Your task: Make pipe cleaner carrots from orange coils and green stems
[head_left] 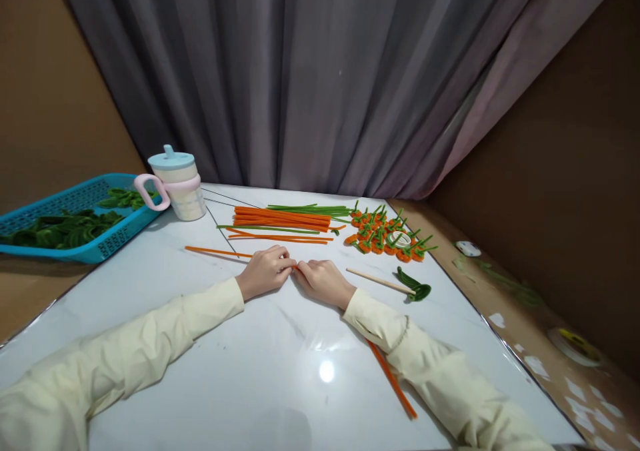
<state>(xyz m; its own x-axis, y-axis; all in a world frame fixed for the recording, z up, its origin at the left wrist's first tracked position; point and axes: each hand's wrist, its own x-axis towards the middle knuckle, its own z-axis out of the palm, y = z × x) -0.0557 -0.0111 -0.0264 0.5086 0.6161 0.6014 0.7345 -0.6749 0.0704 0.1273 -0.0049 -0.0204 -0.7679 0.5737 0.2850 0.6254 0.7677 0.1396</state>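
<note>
Pinching orange pipe cleaner (295, 265) between left hand (266, 271) and right hand (324, 280).

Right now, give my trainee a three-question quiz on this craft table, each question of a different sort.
1. True or false: the pale blue-lidded cup with the pink handle stands inside the blue plastic basket of green leaves.
2. Where does the thin wooden stick lie? A) beside the right hand B) in the basket C) under the left hand
3. Fill in: the two hands meet fingertip to fingertip on the ____ table.

Key: 1 false, it stands on the table beside the basket; 2 A; 3 white.
</note>
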